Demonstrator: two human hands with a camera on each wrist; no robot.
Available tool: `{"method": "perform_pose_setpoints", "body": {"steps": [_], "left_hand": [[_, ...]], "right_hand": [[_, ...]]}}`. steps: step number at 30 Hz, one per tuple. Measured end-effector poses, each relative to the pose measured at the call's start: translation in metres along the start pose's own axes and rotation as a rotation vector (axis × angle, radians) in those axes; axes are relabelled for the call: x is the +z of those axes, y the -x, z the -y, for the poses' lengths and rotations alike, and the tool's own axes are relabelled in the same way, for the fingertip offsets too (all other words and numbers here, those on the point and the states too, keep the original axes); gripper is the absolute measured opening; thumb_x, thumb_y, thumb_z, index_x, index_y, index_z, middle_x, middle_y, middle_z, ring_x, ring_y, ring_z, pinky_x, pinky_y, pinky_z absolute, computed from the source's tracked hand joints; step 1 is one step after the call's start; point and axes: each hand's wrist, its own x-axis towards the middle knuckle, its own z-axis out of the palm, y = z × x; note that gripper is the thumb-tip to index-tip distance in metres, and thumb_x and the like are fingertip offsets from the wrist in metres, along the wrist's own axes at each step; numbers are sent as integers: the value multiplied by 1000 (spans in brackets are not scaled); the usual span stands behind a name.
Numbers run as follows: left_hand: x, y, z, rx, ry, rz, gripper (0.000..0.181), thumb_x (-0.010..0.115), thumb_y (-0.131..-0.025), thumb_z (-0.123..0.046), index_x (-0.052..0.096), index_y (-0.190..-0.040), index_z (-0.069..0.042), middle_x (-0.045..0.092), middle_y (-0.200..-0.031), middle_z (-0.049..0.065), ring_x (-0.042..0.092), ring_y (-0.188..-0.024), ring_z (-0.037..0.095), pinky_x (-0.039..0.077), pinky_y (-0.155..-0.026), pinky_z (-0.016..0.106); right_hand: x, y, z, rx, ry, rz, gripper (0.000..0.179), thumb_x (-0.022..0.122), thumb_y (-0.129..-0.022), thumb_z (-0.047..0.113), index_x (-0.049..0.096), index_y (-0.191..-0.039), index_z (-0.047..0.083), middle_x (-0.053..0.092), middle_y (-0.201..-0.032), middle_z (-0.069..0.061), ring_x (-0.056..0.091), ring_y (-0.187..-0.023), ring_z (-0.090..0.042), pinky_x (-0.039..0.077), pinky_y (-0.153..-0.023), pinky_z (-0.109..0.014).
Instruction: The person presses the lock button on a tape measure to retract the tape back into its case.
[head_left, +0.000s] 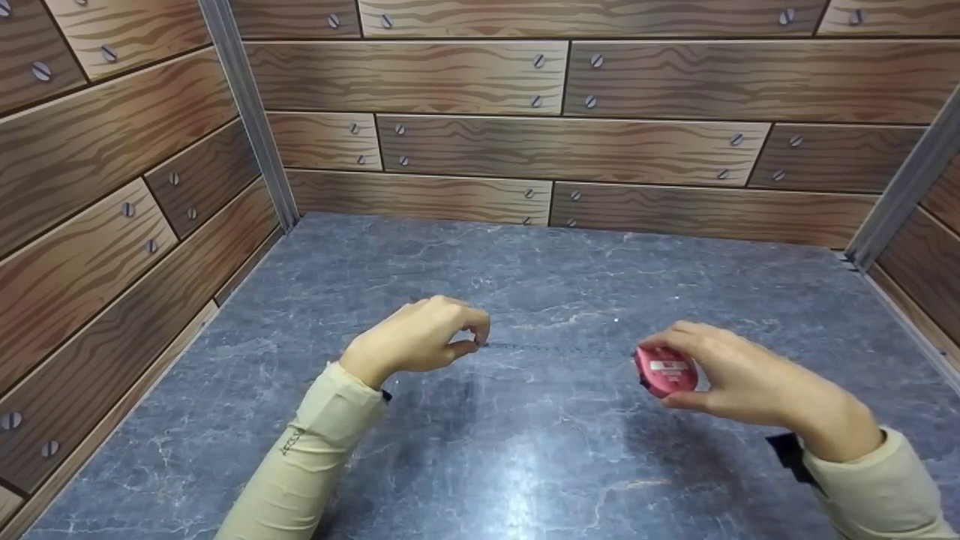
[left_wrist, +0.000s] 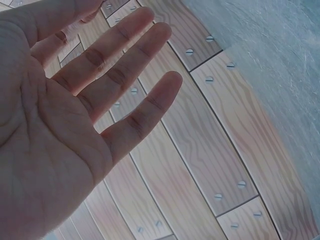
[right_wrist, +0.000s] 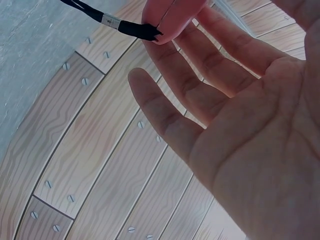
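Observation:
Above the table, my right hand (head_left: 739,371) grips a round pink tape measure (head_left: 666,371) between thumb and fingers. The case carries a white label on its face. In the right wrist view the pink case (right_wrist: 167,17) shows at the top, with a black strap (right_wrist: 137,30) hanging from it. A thin strip of tape (head_left: 559,349), dotted with dark marks, stretches leftward from the case. At its far end my left hand (head_left: 420,334) pinches it between thumb and index finger. That pinch lies outside the left wrist view, where the palm (left_wrist: 50,135) and the other fingers spread loosely.
Below the hands spreads a grey-blue marbled tabletop (head_left: 480,277). Wood-patterned panels stand along the back (head_left: 465,82), the left (head_left: 97,225) and the right, with grey metal posts (head_left: 255,112) at the corners.

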Motion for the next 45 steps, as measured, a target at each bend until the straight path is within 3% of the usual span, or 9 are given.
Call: {"method": "perform_pose_setpoints", "body": {"steps": [8,27,37,45], "left_hand": [[2,0,-1,0,15,9,6,71,-103,-14,74,-104,-19,79,-108,-3,74,-96,21,61,-78,44],[2,-1,-8,22,-1,31,7,72,-103,-15,76,-103,-20,80,-106,-4,74,-93,20,60,-79,42],[5,-3,-10,27,21,44,6,72,-104,-15,75,-103,-19,80,-106,-4,71,-88,19,59,-75,39],[8,-4,-11,39,14,47,6,71,-104,-13,74,-103,-18,79,-104,-3,72,-89,18,60,-77,40]], "right_hand": [[2,0,3,-47,17,-30,57,91,-85,29,70,-135,12,71,-117,7,66,-103,-10,61,-87,-34],[3,-1,7,-60,9,-27,57,92,-85,28,71,-135,12,70,-116,8,65,-100,-8,60,-85,-33],[6,-1,12,-71,10,-27,58,92,-85,30,70,-136,14,71,-118,8,68,-104,-12,61,-91,-40],[7,-3,16,-98,-8,-30,53,92,-85,25,72,-133,15,69,-114,10,64,-100,-7,60,-86,-33]]}}
